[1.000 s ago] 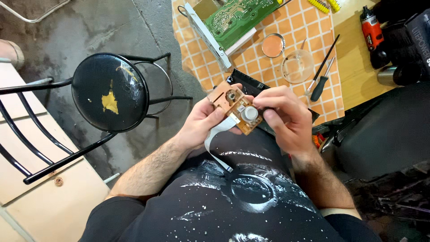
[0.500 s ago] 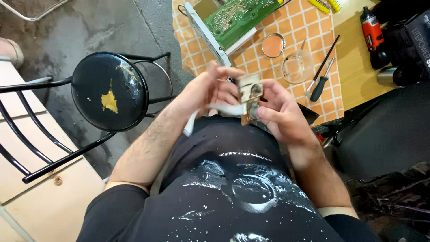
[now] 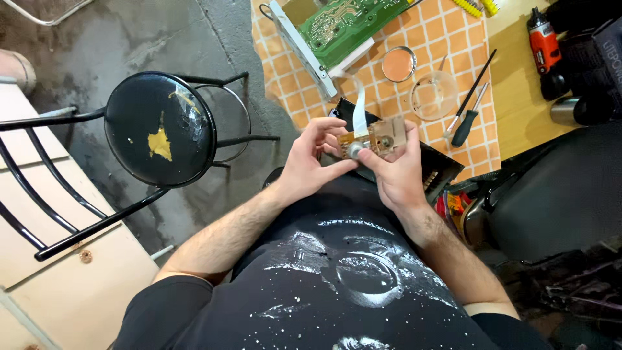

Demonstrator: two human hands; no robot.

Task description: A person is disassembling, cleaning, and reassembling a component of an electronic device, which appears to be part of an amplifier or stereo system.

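Both hands hold a small tan board (image 3: 382, 138) above the lap, at the counter (image 3: 518, 91) edge. The left hand (image 3: 311, 162) pinches its left end, fingers curled around a round metal part; the right hand (image 3: 395, 172) grips its right side, thumb on top. A white ribbon (image 3: 358, 107) rises at 12 o'clock. A stool (image 3: 159, 129) stands at 9 o'clock.

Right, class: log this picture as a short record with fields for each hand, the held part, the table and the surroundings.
left hand: grips the small brown circuit board at its left end
right hand: holds the same board from below
ribbon cable: white, flat, rising from the board
table: green circuit board, screwdriver, glass dish
beside: black stool
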